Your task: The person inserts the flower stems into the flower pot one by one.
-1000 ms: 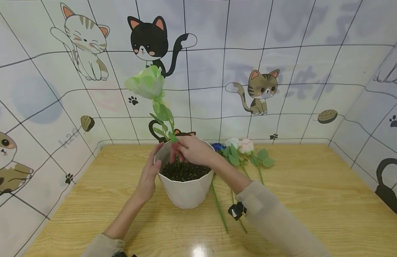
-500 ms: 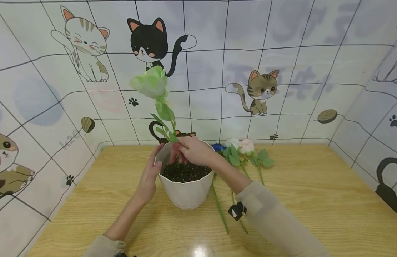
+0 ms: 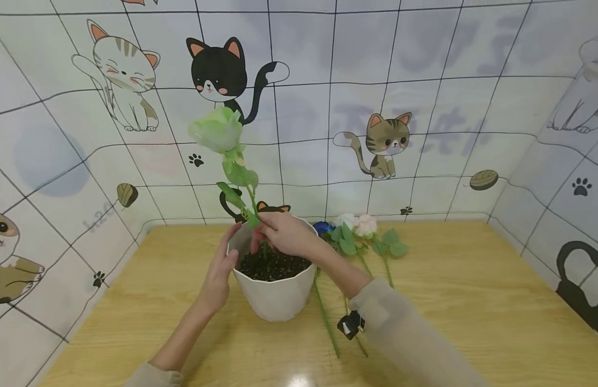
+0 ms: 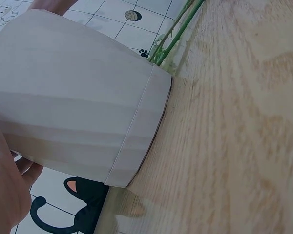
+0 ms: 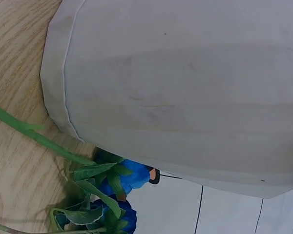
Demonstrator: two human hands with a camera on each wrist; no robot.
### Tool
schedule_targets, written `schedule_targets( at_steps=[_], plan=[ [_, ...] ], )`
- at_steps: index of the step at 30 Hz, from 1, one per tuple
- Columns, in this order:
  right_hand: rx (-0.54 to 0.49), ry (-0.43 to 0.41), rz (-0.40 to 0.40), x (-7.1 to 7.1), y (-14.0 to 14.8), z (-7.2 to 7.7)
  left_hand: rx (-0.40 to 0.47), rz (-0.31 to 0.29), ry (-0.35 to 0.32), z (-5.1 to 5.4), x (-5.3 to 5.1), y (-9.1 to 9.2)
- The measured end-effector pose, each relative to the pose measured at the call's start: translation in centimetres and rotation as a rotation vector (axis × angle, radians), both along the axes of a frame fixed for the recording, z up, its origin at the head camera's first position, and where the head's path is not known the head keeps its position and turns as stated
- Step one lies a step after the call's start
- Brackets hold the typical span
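Observation:
A green-white artificial rose [image 3: 216,130] stands in the white flowerpot [image 3: 275,301], leaning left, its stem reaching down to the dark soil [image 3: 270,266]. My right hand [image 3: 286,235] pinches the stem just above the soil, over the pot's opening. At the pot's left side my left hand [image 3: 218,279] holds the pot near the rim, its thumb at the front. In the left wrist view, the left hand [image 4: 7,180] lies against the pot wall [image 4: 73,92], its fingers partly hidden behind it. The right wrist view is mostly filled by the pot wall [image 5: 176,83].
Right of the pot, several more artificial roses lie on the wooden table [image 3: 449,301]: a blue rose [image 3: 323,228], a white rose [image 3: 346,221] and a pink rose [image 3: 365,225]. Their stems point toward the front. Behind is a cat-patterned wall covering [image 3: 304,161].
The rose's bloom sways right, then back left, and its leaves turn slightly. Both hands keep their places on stem and pot. The head view shifts a little.

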State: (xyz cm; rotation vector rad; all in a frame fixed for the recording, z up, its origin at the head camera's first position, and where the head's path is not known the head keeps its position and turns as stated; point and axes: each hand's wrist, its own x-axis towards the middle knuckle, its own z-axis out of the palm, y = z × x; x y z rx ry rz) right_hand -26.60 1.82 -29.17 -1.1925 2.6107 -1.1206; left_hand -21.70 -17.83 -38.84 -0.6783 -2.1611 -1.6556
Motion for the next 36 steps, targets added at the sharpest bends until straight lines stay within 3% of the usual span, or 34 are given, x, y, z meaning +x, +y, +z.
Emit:
schedule_targets(
  at_steps=[8, 15, 22, 29, 36],
  plan=[
    [-0.137, -0.045, 0.052, -0.23, 0.35, -0.40, 0.020, -0.030, -0.013, -0.27, 0.31, 0.09],
    [-0.210, -0.112, 0.033, -0.28, 0.44, -0.10, 0.016, -0.045, 0.008, 0.08, 0.08, 0.18],
    [-0.224, -0.118, 0.007, -0.31, 0.01, 0.02, 0.011, -0.034, 0.024, 0.16, 0.06, -0.02],
    [-0.227, -0.043, -0.024, -0.15, -0.21, -0.01, 0.018, -0.045, 0.019, 0.17, 0.12, -0.14],
    [-0.224, -0.088, -0.002, 0.17, -0.01, 0.15, 0.023, -0.041, 0.002, 0.02, 0.10, -0.25]
  ],
)
